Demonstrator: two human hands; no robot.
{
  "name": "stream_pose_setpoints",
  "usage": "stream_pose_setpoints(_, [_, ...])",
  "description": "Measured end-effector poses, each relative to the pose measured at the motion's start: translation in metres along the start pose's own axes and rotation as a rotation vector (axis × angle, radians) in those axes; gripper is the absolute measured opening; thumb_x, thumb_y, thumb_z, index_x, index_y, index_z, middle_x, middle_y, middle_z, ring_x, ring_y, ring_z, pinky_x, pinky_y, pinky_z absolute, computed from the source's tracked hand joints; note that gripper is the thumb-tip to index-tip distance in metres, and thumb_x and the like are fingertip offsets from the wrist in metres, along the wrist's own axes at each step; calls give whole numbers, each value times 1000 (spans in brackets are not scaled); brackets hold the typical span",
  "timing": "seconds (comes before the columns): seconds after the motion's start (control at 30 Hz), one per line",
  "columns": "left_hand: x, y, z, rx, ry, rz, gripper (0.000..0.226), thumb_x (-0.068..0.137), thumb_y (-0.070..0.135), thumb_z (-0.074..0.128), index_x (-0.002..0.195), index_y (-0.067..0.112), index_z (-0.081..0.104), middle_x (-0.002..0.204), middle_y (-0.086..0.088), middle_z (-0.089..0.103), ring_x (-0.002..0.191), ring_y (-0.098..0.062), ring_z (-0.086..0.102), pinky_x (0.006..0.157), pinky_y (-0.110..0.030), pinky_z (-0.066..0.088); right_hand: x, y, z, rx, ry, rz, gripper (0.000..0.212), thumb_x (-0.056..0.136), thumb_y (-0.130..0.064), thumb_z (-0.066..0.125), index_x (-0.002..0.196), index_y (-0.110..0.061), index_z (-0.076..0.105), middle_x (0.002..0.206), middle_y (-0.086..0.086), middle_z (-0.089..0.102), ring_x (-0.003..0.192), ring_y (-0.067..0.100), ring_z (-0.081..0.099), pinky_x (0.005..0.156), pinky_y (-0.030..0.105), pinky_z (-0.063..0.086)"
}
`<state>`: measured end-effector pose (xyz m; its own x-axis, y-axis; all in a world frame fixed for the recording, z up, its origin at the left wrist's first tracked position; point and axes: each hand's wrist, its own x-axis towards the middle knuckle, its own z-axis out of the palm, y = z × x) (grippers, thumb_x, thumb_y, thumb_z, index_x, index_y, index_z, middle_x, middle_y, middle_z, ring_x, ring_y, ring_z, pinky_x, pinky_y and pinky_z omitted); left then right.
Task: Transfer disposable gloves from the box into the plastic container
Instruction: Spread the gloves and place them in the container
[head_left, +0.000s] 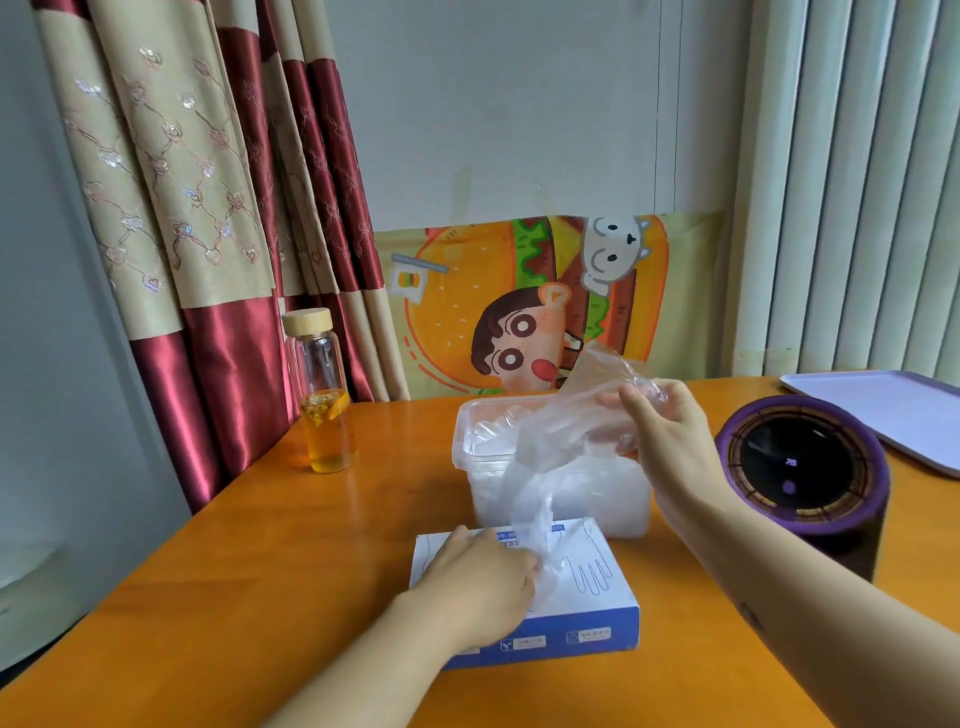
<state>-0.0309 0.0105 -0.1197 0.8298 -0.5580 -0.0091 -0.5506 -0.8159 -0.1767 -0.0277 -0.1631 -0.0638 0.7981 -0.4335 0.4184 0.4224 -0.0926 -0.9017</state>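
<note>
Right grip (670, 441) around clear glove (597, 379)

An orange-brown wooden desk (260, 545) fills the lower half of the view, its far edge against the wall. Near its left rear corner stands a glass bottle (323, 395) with a wooden lid, upright and partly filled with amber liquid. In the middle sits a clear plastic container (478, 467), lid off. Just in front of it, almost touching, lies a flat white and blue box (587, 597). To the right, apart from both, stands a purple cylinder (802, 467) with a dark round top. Behind it, at the right edge, lies a pale lilac tray (883, 410).
</note>
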Motion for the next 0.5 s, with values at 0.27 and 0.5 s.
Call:
stream_pose_setpoints(0.27, [4,-6,-4,-148,40,-4,37,99,35,25,92,19,59,99,-3,61,89,-22,52,89,-39,38,-1,-8,-3,77,-99,74,13,98,-24,49,101,-11,51,93,1,74,74,17,68,62,23,47])
stream_pose_setpoints(0.5, [-15,-57,-55,-797,787,-108,19,90,35,58,109,36,55,111,18,57,108,-3,53,89,-21,43,8,-29,-7,162,-261,98,24,97,-26,50,108,-7,58,92,4,73,78,18,67,73,31,49])
